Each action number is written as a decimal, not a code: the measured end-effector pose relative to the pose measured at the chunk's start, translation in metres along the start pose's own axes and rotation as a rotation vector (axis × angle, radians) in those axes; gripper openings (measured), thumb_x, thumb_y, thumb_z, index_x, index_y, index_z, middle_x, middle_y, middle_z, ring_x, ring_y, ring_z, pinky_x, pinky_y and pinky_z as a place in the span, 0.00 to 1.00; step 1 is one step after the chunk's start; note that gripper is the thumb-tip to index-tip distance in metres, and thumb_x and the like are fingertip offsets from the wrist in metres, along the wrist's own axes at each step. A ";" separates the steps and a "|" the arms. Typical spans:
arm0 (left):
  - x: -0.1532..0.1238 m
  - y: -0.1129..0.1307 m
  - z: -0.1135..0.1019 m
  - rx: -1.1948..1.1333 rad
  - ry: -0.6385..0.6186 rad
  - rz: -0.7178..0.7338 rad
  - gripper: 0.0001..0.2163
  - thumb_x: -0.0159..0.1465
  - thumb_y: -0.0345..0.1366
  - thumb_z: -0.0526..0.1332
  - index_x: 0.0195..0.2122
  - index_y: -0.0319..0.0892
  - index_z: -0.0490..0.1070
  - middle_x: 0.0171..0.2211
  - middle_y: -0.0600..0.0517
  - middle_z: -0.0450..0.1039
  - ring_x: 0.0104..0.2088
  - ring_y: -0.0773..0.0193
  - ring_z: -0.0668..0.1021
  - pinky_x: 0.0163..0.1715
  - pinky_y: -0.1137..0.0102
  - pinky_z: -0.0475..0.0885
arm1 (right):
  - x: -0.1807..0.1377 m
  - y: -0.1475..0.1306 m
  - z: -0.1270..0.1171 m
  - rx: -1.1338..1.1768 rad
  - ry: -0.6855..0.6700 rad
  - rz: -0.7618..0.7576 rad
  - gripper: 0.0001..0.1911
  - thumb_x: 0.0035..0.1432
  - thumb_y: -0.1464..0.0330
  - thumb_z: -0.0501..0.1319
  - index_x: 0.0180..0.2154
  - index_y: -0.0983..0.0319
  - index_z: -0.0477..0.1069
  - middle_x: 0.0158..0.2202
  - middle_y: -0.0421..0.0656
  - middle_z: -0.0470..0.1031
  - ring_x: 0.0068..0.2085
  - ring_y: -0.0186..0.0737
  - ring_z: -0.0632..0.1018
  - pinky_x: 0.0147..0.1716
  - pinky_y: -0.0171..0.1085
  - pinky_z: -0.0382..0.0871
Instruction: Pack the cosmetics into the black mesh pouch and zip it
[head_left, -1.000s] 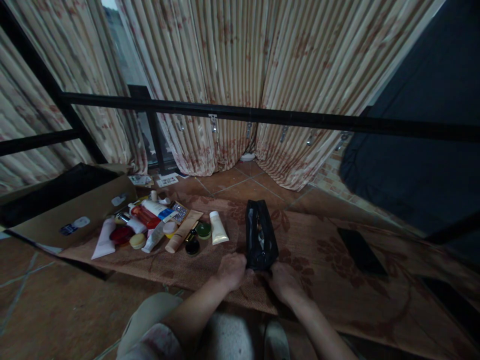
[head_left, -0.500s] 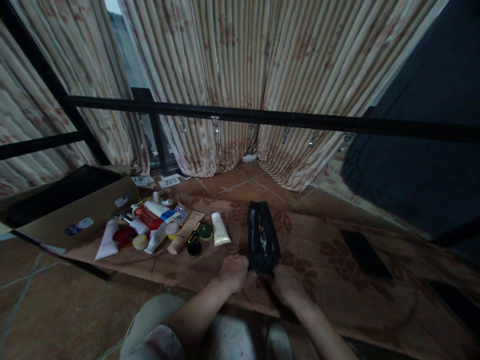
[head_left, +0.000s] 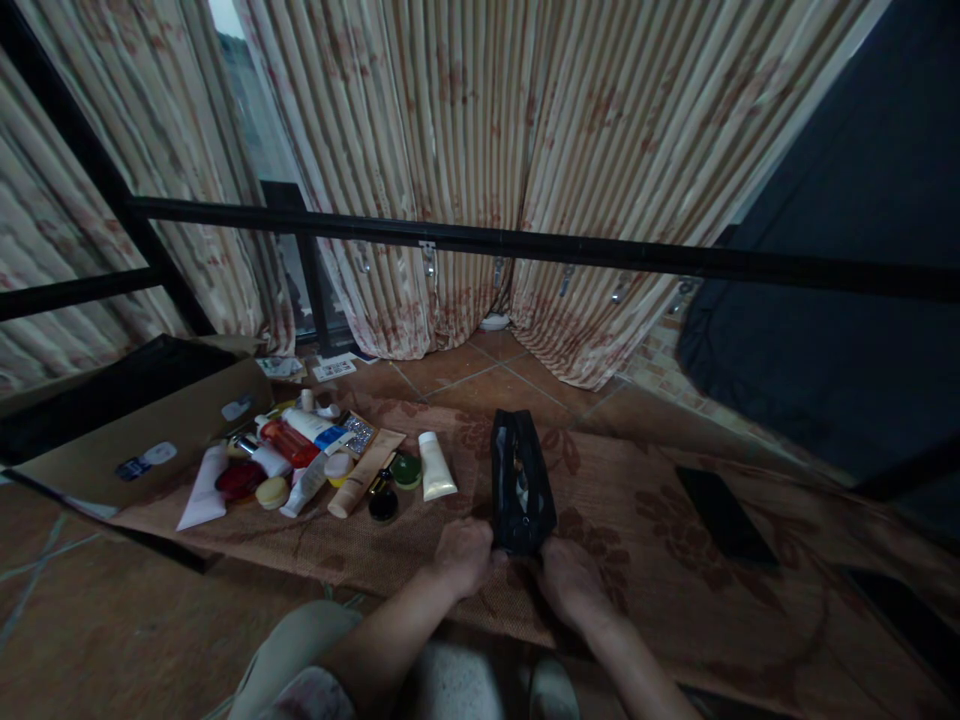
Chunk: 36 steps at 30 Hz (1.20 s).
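A black zip pouch (head_left: pixel 523 480) lies lengthwise on the patterned cloth, its top unzipped and some pale items showing inside. My left hand (head_left: pixel 466 556) is closed at the pouch's near left corner. At the near right corner my right hand (head_left: pixel 571 582) is closed too; the fingertips of both hands are partly hidden. Left of the pouch rests a cream tube with a white cap (head_left: pixel 436 468). Beyond it are a green round jar (head_left: pixel 407 470), a black round jar (head_left: pixel 383 505) and a beige tube (head_left: pixel 365 475).
More cosmetics crowd the left, among them a red bottle (head_left: pixel 289 440) and a pale pink tube (head_left: pixel 203 490). A cardboard box (head_left: pixel 180 430) stands beyond them. A black phone (head_left: pixel 724 514) lies on the right. A dark metal rail (head_left: pixel 465 238) crosses before the curtains.
The view has shifted slightly, so everything sits a little lower and further left. Both hands stay at the near end of the pouch.
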<state>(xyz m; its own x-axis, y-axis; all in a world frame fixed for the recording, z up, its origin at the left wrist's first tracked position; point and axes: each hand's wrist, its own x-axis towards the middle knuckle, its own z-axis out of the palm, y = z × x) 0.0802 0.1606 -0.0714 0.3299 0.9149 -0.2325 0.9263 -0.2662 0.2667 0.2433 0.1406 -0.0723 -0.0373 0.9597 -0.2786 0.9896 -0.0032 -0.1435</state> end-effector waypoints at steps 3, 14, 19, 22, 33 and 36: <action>0.000 0.001 0.000 -0.001 -0.004 -0.013 0.16 0.62 0.43 0.56 0.42 0.36 0.73 0.42 0.39 0.77 0.46 0.51 0.77 0.47 0.62 0.70 | -0.002 -0.001 -0.001 -0.003 0.000 -0.009 0.15 0.61 0.70 0.51 0.39 0.67 0.76 0.42 0.56 0.78 0.45 0.50 0.77 0.41 0.40 0.65; -0.002 0.002 -0.002 0.013 0.005 -0.008 0.15 0.61 0.41 0.56 0.42 0.35 0.73 0.41 0.38 0.77 0.45 0.50 0.77 0.47 0.61 0.70 | -0.002 0.000 0.003 0.017 0.024 -0.019 0.14 0.61 0.69 0.52 0.38 0.65 0.76 0.39 0.54 0.78 0.44 0.50 0.78 0.39 0.39 0.66; -0.001 0.001 0.000 0.008 0.014 -0.002 0.15 0.62 0.40 0.55 0.42 0.34 0.74 0.40 0.39 0.77 0.45 0.50 0.77 0.47 0.61 0.70 | 0.000 0.002 0.006 0.040 0.026 -0.023 0.14 0.61 0.67 0.53 0.38 0.65 0.76 0.40 0.54 0.78 0.44 0.51 0.78 0.39 0.40 0.66; -0.001 0.001 0.001 0.002 0.017 -0.007 0.16 0.62 0.41 0.55 0.42 0.34 0.73 0.41 0.38 0.77 0.45 0.49 0.77 0.47 0.61 0.70 | 0.002 0.003 0.008 0.054 0.022 -0.029 0.15 0.61 0.64 0.54 0.39 0.65 0.76 0.39 0.54 0.78 0.45 0.51 0.78 0.40 0.39 0.65; -0.002 0.003 -0.003 -0.021 0.004 -0.021 0.16 0.61 0.41 0.56 0.42 0.34 0.74 0.42 0.38 0.77 0.45 0.49 0.77 0.47 0.60 0.71 | -0.002 -0.001 0.002 0.081 0.032 0.008 0.15 0.60 0.68 0.52 0.38 0.65 0.76 0.40 0.54 0.78 0.44 0.50 0.78 0.38 0.39 0.65; -0.003 0.003 -0.003 -0.028 -0.003 -0.030 0.17 0.61 0.41 0.56 0.42 0.32 0.74 0.42 0.38 0.77 0.46 0.49 0.77 0.48 0.60 0.70 | -0.002 -0.001 0.001 0.089 0.032 0.007 0.15 0.60 0.69 0.51 0.39 0.65 0.76 0.39 0.54 0.78 0.44 0.49 0.78 0.38 0.38 0.64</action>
<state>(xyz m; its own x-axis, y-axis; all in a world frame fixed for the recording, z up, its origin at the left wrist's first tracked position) 0.0818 0.1585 -0.0667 0.3024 0.9214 -0.2441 0.9304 -0.2296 0.2859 0.2420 0.1384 -0.0720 -0.0242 0.9679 -0.2501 0.9735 -0.0341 -0.2262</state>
